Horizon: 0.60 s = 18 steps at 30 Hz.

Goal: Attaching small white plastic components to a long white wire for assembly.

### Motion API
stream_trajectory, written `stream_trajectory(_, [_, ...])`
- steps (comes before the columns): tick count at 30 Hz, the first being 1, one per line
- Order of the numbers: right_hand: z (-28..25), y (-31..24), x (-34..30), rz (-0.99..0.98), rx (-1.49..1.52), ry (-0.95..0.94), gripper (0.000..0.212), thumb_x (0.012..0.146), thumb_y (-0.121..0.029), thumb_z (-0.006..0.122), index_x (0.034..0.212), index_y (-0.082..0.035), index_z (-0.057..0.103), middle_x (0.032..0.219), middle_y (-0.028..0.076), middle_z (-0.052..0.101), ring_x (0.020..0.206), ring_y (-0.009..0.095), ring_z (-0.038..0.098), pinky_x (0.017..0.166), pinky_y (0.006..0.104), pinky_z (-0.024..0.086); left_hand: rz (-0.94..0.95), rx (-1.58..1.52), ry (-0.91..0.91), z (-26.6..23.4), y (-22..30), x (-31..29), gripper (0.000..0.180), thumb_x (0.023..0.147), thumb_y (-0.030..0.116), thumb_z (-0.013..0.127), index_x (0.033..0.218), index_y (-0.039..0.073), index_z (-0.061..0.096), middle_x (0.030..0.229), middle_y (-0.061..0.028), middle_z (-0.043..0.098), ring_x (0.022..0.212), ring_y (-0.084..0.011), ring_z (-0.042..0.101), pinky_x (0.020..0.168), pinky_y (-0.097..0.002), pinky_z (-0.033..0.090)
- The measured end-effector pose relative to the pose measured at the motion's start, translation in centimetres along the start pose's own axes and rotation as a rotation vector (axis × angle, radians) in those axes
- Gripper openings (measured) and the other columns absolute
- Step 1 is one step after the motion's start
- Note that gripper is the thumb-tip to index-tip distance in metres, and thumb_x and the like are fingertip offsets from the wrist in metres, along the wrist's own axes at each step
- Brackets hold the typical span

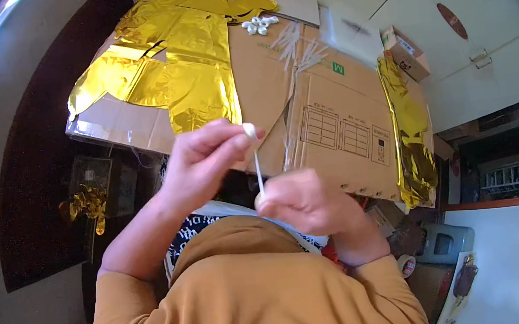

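A narrow white strip (258, 165) runs taut between my two hands, in front of my chest. My left hand (208, 156) is closed, pinching the strip's upper end between thumb and fingertips, where a small white wad shows. Lower and to the right, my right hand (302, 202) is curled closed around the other end. Beyond them, flat cardboard (267, 80) covers the work surface. Loose white strips (296, 49) lie fanned out on it, beside a cluster of several small white rolled pieces (260, 25).
Shiny gold foil sheets (199, 70) spread over the cardboard's left side and far end. More gold foil (411, 132) hangs along its right edge, near a small open carton (404, 53). A grey plastic stool (446, 241) and a tape roll (408, 265) are at the lower right.
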State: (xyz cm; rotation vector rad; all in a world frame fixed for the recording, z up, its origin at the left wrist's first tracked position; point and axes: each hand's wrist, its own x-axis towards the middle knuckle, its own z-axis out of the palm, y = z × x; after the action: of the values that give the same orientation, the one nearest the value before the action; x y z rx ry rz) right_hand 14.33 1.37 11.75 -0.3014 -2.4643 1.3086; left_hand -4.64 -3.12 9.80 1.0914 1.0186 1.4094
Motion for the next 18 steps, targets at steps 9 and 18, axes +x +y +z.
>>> stream_trajectory(9, [0.1,0.6,-0.1,-0.047,-0.052,0.175,0.010,0.083,-0.015,0.062,0.084,-0.005,0.060,0.070,0.010,0.057,0.064,0.026,0.059,0.058,0.0342,0.047,0.060,0.190,-0.059,-0.2,-2.0,-0.4,0.015,0.089,0.012,0.059,0.092,0.000,0.066,0.077,-0.0013,0.059,0.067,-0.0092,0.050,0.064,-0.0247,0.041])
stream_trajectory(18, [-0.7,1.5,0.3,0.008,-0.019,0.265,0.009,0.085,-0.013,0.059,0.083,-0.004,0.059,0.072,0.011,0.057,0.066,0.028,0.059,0.060,0.0336,0.047,-0.111,-0.041,-0.174,-0.6,-3.5,-0.9,0.017,0.090,0.009,0.057,0.103,0.002,0.066,0.082,0.0026,0.058,0.073,-0.0054,0.052,0.067,-0.0205,0.042])
